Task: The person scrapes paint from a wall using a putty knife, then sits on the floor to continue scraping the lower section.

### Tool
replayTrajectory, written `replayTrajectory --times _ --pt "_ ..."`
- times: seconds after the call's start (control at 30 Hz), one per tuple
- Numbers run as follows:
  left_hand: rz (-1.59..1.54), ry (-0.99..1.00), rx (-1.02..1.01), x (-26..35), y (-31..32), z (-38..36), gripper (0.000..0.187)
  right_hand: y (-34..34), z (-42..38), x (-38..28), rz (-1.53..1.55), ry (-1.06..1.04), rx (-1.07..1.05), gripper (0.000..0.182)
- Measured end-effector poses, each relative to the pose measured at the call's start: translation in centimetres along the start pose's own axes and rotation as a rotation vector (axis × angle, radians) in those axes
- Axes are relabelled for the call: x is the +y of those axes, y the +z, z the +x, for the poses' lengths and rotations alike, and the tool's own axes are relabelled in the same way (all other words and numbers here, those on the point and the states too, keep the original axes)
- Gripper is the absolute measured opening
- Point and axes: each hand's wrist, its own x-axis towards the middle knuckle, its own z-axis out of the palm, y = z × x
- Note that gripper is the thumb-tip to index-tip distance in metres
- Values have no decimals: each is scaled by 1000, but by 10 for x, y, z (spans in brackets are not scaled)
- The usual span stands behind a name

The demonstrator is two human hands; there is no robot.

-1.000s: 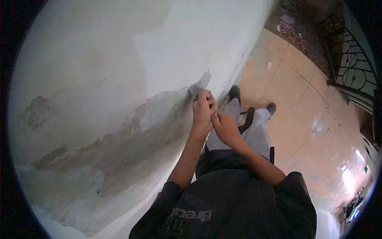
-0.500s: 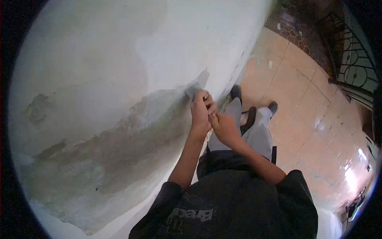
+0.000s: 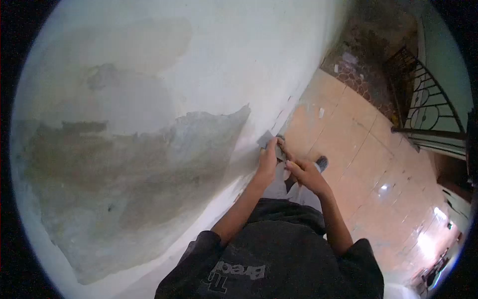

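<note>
Just off the wall's right side, my left hand (image 3: 268, 162) is closed on a thin, flat grey piece (image 3: 266, 139) whose squared corner sticks out past the fingers. My right hand (image 3: 307, 175) is close beside it, fingers curled and thumb pointing toward the left hand. What the right hand grips is too small to make out. To the left spreads the pale wall (image 3: 214, 65) with a large rough grey-brown patch (image 3: 164, 184), its upper edge jagged.
Below me lies a tiled floor (image 3: 363, 144) with scattered marks and a small white scrap (image 3: 321, 113). A dark metal railing (image 3: 433, 107) stands at the upper right, beside darker stone-patterned ground (image 3: 356, 79). My shoe (image 3: 322, 162) shows beyond the hands.
Both hands have moved down and right, away from the patch's upper edge, with the grey piece. The right hand has drawn farther from the left. The view has shifted too.
</note>
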Motion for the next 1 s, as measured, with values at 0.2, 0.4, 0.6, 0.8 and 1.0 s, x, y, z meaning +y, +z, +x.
replayTrajectory --times 0.2,0.4,0.6,0.8,1.0 --pt "171 109 -185 -8 55 -26 40 -44 -52 9 113 -11 23 37" --pt "289 258 -517 8 96 -68 47 -62 -99 5 224 -135 21 34" --pt "448 366 -707 11 131 -89 52 -83 -130 4 242 -255 -43 32" --pt "606 198 -520 -41 103 -22 52 -107 -109 68 405 -219 123 34" --pt "727 60 -276 -70 42 23 51 -146 -85 276 813 293 861 34"
